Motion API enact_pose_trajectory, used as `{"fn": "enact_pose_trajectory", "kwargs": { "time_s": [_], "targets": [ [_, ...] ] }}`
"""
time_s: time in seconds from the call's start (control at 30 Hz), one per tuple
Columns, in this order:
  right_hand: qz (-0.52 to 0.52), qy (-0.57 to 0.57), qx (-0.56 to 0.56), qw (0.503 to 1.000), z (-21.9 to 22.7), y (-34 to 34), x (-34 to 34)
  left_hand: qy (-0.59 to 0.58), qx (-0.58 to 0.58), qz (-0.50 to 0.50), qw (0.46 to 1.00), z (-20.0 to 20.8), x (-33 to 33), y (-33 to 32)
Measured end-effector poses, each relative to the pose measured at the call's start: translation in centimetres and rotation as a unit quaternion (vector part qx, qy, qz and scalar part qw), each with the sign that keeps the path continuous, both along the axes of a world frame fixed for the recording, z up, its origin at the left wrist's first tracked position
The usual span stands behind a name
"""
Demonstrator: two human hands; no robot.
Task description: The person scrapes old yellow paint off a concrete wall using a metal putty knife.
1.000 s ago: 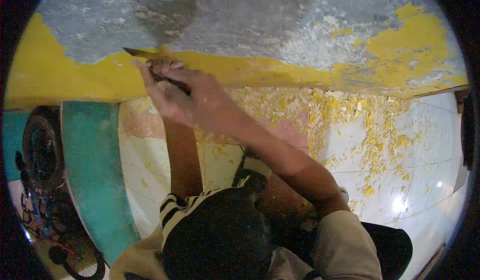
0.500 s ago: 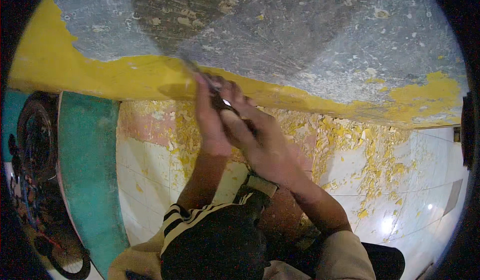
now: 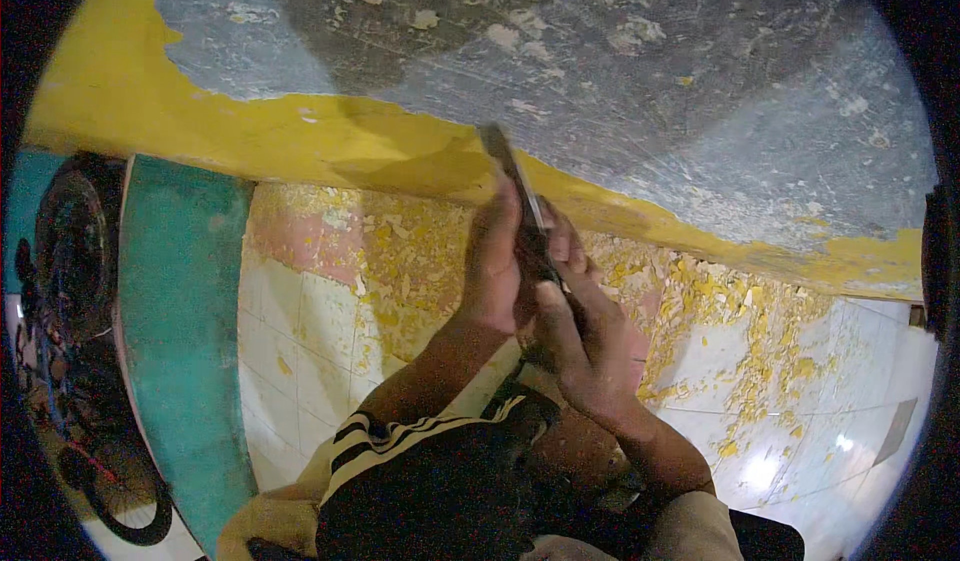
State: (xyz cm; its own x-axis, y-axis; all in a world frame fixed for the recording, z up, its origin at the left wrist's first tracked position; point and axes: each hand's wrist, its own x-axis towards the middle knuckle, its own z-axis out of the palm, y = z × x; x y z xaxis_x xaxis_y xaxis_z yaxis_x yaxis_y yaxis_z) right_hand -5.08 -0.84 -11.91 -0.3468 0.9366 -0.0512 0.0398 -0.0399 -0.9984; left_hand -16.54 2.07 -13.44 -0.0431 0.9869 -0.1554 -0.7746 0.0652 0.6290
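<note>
A scraper (image 3: pixel 530 199) with a long, narrow metal blade and a dark handle is between my two hands. My right hand (image 3: pixel 592 336) wraps around the handle, thumb lying along it. Just ahead, my left hand (image 3: pixel 494 261) is pressed against the tool's left side, partly hiding where blade and handle meet. The blade points up and left, its tip near the border between the yellow paint (image 3: pixel 400 141) and the bare grey surface (image 3: pixel 650 91) of the wall. Whether the tip touches the wall I cannot tell.
Yellow paint flakes (image 3: pixel 760 361) lie scattered over the white tiled floor (image 3: pixel 290 361) along the wall's foot. To the left stands a teal panel (image 3: pixel 185 341), with a bicycle wheel (image 3: pixel 75 251) beyond it. My bent knee in dark striped cloth (image 3: pixel 420 481) is below my hands.
Both hands and the scraper have moved right along the wall and slightly down in the picture. The grip stays the same, and the view has shifted a little.
</note>
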Motion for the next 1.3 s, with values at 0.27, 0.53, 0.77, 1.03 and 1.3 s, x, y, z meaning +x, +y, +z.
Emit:
{"fn": "enact_pose_trajectory", "kwargs": {
  "time_s": [0.27, 0.53, 0.77, 1.03, 1.3],
  "targets": [
    [0.104, 0.127, 0.176, 0.971, 1.3, 7.2, -6.6, -0.031, 0.104, 0.205, 0.973, 4.0, -6.6, 3.9],
    [0.071, -0.003, 0.108, 0.992, 0.7, 2.2, 0.1, 0.002, 0.177, 0.025, 0.984, -0.6, -1.6, 1.2],
    [0.092, 0.006, 0.105, 0.99, 2.9, 3.9, -3.2, -0.062, -0.01, 0.208, 0.976, 4.0, -3.2, 1.9],
    [0.161, 0.03, 0.07, 0.984, 4.2, 3.7, -5.0, -0.047, 0.077, 0.152, 0.984, 3.0, -6.4, 1.5],
    [0.12, -0.033, 0.046, 0.991, 4.4, 2.2, -2.8, -0.011, 0.053, 0.092, 0.994, 3.2, -3.7, 0.9]
  ]
}}
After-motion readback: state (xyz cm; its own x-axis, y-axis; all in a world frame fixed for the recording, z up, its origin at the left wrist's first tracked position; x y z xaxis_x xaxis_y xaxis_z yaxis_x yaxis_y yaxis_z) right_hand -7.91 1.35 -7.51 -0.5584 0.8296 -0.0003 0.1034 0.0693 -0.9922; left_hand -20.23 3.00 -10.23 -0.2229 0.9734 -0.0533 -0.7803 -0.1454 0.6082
